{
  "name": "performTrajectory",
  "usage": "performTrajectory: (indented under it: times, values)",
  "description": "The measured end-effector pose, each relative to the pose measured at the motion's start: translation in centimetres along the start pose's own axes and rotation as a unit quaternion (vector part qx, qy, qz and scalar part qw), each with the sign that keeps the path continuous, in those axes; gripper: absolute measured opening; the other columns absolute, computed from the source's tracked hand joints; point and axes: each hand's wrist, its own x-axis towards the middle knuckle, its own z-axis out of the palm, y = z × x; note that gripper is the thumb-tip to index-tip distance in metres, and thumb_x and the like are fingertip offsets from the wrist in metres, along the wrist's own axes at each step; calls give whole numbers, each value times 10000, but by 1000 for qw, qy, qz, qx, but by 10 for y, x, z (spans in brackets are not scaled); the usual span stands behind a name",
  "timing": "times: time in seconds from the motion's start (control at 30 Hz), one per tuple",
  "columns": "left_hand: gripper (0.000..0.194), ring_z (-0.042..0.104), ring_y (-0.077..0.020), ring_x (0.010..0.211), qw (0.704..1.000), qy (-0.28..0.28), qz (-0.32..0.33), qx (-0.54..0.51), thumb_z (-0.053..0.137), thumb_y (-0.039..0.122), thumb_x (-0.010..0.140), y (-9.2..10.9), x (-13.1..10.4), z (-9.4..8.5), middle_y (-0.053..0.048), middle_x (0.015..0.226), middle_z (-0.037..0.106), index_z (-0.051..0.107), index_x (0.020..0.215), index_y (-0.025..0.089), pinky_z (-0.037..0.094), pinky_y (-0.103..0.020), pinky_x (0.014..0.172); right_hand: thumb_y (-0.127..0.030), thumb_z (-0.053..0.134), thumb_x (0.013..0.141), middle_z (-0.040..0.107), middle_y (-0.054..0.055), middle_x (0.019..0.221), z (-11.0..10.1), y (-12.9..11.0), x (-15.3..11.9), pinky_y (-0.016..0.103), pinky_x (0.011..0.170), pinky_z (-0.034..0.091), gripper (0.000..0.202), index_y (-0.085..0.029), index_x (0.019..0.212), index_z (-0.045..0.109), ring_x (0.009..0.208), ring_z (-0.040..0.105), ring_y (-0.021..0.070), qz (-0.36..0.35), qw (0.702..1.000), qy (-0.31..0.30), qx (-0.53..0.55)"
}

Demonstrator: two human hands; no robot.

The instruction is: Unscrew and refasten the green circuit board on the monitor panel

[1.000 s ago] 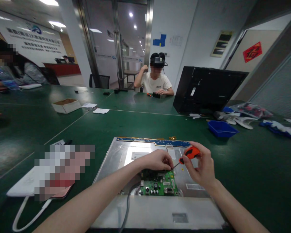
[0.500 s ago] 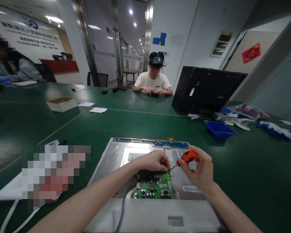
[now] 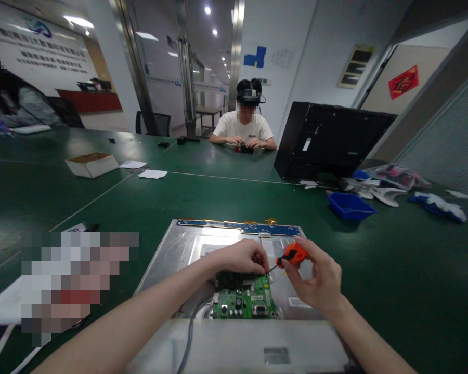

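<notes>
My right hand (image 3: 315, 275) grips an orange-and-black screwdriver (image 3: 294, 254) by its handle. The thin shaft slants down to the left, its tip at the upper right corner of a green circuit board (image 3: 244, 301). Right at that tip are the pinched fingertips of my left hand (image 3: 247, 257); whatever they hold is hidden. Under both hands lies a silver metal panel (image 3: 167, 259), with the board on it and a blue circuit strip (image 3: 218, 225) along its far edge. A grey cable (image 3: 190, 332) runs from the board's left side towards me.
Left of the panel is a blurred-out item (image 3: 78, 280) with white cables. Further off stand an open carton (image 3: 91, 165), a blue tray (image 3: 351, 206) and a black monitor (image 3: 335, 140). Gloves (image 3: 439, 206) lie far right. Across the table sits a person (image 3: 244, 124) handling a small dark object.
The screwdriver handle has turned within my right fingers, its black patches now lying differently. My left hand keeps its pinch at the board corner. The whole view has shifted slightly.
</notes>
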Motion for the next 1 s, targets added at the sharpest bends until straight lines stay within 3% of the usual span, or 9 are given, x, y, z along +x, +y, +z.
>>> performTrajectory:
  times: [0.2,0.4,0.57,0.77,1.0]
  values:
    - [102,565,-115,648,1000,9,4,13,687,90,737,1,-2,1,10,716,650,727,821,131,415,-211,619,-205,710,829,626,-33,722,2,3,2,245,478,520,618,-267,1384,446,562,596,142,-3,1000,6,-23]
    - [123,566,-124,653,1000,8,12,16,658,80,731,2,-4,3,4,703,637,727,823,125,425,-220,626,-155,608,867,671,44,927,0,-3,3,274,536,563,608,-236,1432,396,609,641,139,46,998,-36,-6]
    - [121,553,-117,652,999,19,24,44,647,77,731,3,-5,4,10,703,626,724,807,132,408,-204,613,-155,661,840,626,-25,783,2,-2,3,238,492,522,635,-247,1413,405,529,593,111,47,998,-31,-33]
    - [141,550,-118,632,999,14,25,36,634,68,725,3,-4,5,10,689,627,724,820,121,407,-208,606,-188,710,828,601,-41,763,2,-1,6,220,469,496,635,-265,1387,418,514,566,102,31,999,-24,-37]
    - [134,547,-119,646,999,16,29,39,638,73,717,2,-3,4,4,715,640,728,802,125,409,-213,616,-140,614,858,666,25,910,0,-7,9,234,511,526,607,-233,1415,393,567,603,109,47,997,-55,-4]
